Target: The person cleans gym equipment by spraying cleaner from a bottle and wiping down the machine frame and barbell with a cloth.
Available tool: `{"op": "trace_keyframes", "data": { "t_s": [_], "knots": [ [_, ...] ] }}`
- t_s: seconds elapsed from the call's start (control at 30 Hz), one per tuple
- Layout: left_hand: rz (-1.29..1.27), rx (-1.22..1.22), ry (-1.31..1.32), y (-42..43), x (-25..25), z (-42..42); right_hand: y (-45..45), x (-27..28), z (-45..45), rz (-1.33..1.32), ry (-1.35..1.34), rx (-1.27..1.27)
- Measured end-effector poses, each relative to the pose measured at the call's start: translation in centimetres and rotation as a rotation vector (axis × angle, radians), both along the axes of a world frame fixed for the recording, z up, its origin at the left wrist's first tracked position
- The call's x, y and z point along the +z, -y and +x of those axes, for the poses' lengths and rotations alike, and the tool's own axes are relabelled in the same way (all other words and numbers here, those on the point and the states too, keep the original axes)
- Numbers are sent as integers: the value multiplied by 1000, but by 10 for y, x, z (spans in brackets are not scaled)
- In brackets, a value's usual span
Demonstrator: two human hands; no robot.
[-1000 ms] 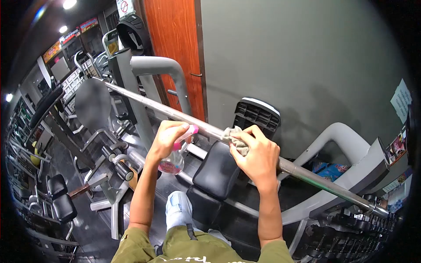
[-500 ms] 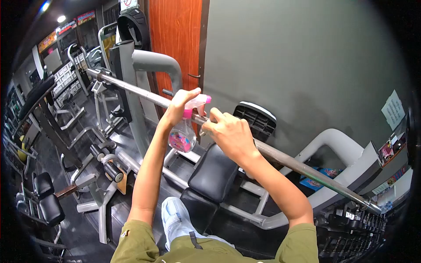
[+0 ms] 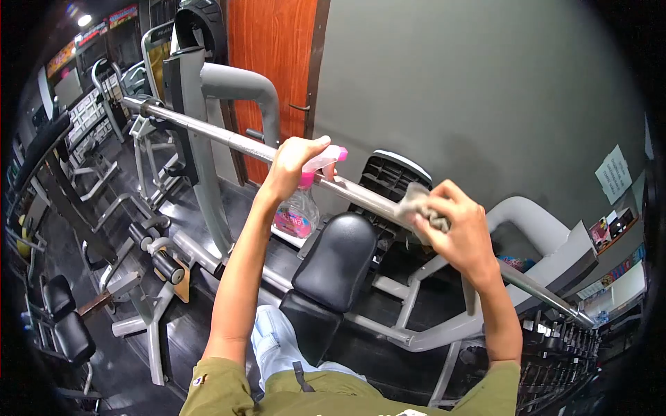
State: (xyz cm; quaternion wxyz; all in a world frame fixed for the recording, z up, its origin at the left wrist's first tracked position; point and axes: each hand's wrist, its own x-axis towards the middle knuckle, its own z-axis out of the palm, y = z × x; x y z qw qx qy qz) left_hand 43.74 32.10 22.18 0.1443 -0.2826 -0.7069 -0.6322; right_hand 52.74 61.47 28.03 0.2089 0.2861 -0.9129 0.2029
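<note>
My left hand (image 3: 293, 166) is closed around the neck of a clear spray bottle (image 3: 297, 211) with a pink trigger head and a pink label. The bottle hangs upright beside a long metal barbell (image 3: 229, 137), and the hand is against the bar. Farther right along the same bar, my right hand (image 3: 458, 225) grips a crumpled greyish cloth (image 3: 422, 208) pressed on the bar. Part of the cloth is hidden by the fingers.
Below the bar stands a black padded bench (image 3: 336, 263). Grey rack uprights (image 3: 201, 145) hold the bar at the left, with a curved grey frame (image 3: 531, 225) at the right. A wooden door (image 3: 267, 76) and grey wall lie behind; dumbbells (image 3: 555, 347) sit lower right.
My right hand has slid right along the bar, away from my left hand, and the cloth in it now shows. My left hand stays with the bottle near the same spot.
</note>
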Motion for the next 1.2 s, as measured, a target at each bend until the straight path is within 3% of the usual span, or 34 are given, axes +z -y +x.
{"op": "trace_keyframes", "data": {
  "t_s": [0.2,0.27,0.33,0.4,0.47,0.6,0.7,0.83,1.0,1.1,1.2],
  "knots": [
    [3,21,2,1,-5,-1,38,-8,-56,60,251,9],
    [24,14,2,0,-6,-1,45,-1,-66,89,485,-21],
    [78,17,-1,-2,-5,3,40,2,-75,109,523,-31],
    [69,7,-11,-2,-7,3,21,-5,-95,307,676,61],
    [30,3,-33,0,-7,2,10,8,-77,304,741,-44],
    [-45,-9,-40,3,-8,1,4,12,-64,326,694,-85],
    [-10,-28,-75,3,-8,3,37,-2,-63,94,437,33],
    [21,-45,-48,5,-7,9,56,-16,-47,145,89,14],
    [-63,-36,-21,9,-9,10,7,-2,-5,240,91,-89],
    [-51,-39,-77,8,-11,8,-13,-6,9,142,143,-110],
    [-79,-28,-118,8,-11,7,-3,-18,2,209,-55,-98]
  ]
}}
